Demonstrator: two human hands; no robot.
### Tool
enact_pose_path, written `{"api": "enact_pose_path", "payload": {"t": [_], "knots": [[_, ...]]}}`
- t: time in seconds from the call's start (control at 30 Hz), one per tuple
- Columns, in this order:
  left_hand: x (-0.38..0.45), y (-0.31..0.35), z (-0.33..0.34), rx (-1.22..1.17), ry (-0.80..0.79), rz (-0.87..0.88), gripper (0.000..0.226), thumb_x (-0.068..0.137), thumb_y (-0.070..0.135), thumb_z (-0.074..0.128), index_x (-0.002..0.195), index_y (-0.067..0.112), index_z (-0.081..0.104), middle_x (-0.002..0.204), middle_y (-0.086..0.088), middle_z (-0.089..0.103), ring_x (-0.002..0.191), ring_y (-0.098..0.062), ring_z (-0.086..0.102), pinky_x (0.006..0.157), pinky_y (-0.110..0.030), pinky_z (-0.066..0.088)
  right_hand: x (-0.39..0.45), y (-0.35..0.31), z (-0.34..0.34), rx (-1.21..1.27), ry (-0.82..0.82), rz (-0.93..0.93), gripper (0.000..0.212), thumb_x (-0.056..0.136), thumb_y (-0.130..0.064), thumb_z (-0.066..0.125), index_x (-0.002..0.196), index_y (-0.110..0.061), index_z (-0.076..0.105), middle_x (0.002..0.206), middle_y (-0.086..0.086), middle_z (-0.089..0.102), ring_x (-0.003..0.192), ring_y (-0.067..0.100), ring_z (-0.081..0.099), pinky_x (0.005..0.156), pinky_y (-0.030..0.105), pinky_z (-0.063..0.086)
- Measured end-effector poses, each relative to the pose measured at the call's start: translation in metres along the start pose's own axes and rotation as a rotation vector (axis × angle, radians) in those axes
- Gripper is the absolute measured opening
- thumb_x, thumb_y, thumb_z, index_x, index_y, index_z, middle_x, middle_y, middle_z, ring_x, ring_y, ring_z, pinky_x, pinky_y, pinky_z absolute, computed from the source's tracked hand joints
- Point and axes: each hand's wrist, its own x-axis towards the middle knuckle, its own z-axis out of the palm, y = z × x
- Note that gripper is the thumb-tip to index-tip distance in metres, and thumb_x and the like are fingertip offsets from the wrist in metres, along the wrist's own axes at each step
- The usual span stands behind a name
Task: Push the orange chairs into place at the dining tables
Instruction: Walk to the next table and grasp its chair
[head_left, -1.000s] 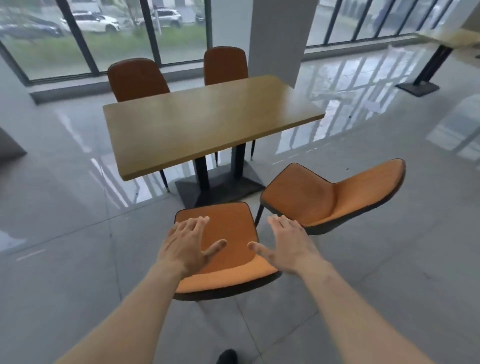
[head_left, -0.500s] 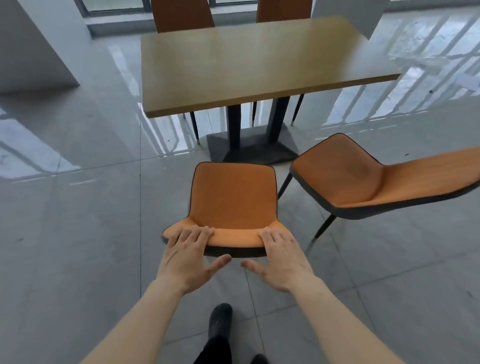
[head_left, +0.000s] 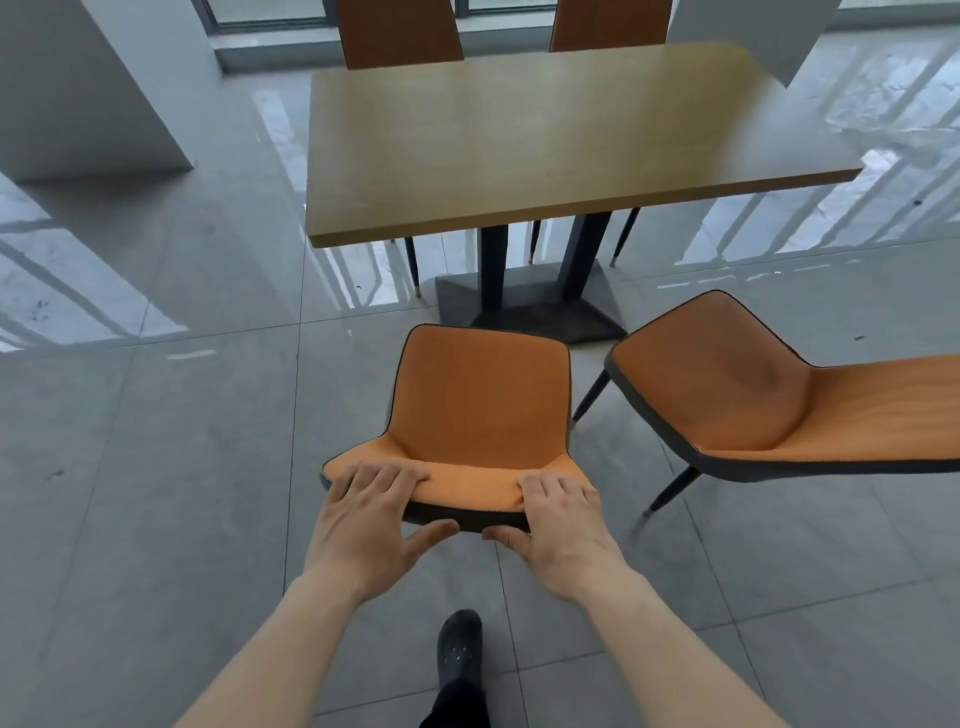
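An orange chair (head_left: 480, 400) stands in front of me, its seat facing the wooden dining table (head_left: 545, 140) and apart from it. My left hand (head_left: 371, 519) grips the left part of the backrest top, fingers over the front, thumb behind. My right hand (head_left: 558, 525) grips the right part the same way. A second orange chair (head_left: 753, 395) stands to the right, turned at an angle away from the table. Two more orange chairs (head_left: 397, 34) are tucked in at the table's far side.
The table's black pedestal base (head_left: 530, 306) sits just beyond the held chair. A white pillar (head_left: 88, 88) rises at the left and another (head_left: 753, 36) at the upper right. My black shoe (head_left: 460, 649) is on the grey tiled floor below the chair.
I stepped closer to the chair. Both hands went from hovering open above the seat to resting on the backrest top, and now their thumbs close behind it in a grip.
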Motion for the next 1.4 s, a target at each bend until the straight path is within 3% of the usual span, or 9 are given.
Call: {"api": "enact_pose_path", "payload": {"t": [0.3,0.63,1.17,1.4], "knots": [[0.094,-0.007,-0.026,-0.046,0.033,-0.020,0.071,0.082,0.087,0.036,0.134,0.038,0.046,0.136,0.014,0.051,0.129,-0.015,0.037,0.117,-0.039,0.022,0.093,0.015,-0.042,-0.011,0.011,0.006,0.082,0.091,-0.076,0.042,0.150,-0.020,0.038,0.146,0.000,0.047,0.137,0.026,0.037,0.118,0.045,0.027],[0.233,-0.043,-0.059,-0.070,0.026,-0.019,0.073,0.082,0.087,0.035,0.135,0.038,0.045,0.135,0.014,0.051,0.128,-0.015,0.037,0.117,-0.039,0.022,0.224,0.014,-0.099,0.008,0.007,0.032,0.080,0.092,-0.073,0.046,0.151,-0.020,0.038,0.146,0.001,0.047,0.137,0.027,0.037,0.118,0.046,0.028],[0.232,-0.044,-0.063,-0.020,0.055,0.019,0.077,0.080,0.089,0.030,0.135,0.037,0.047,0.134,0.012,0.053,0.126,-0.016,0.038,0.114,-0.040,0.027,0.217,0.011,-0.107,0.000,0.035,0.021,0.077,0.091,-0.075,0.047,0.147,-0.022,0.041,0.141,-0.002,0.050,0.131,0.024,0.042,0.115,0.044,0.032],[0.235,-0.039,-0.075,0.016,-0.045,0.000,0.088,0.080,0.091,0.030,0.149,0.037,0.036,0.150,0.011,0.044,0.141,-0.017,0.032,0.122,-0.043,0.016,0.198,0.006,-0.116,0.044,0.036,0.051,0.094,0.091,-0.075,0.045,0.161,-0.018,0.021,0.164,0.001,0.032,0.153,0.024,0.023,0.127,0.042,0.015]]}}
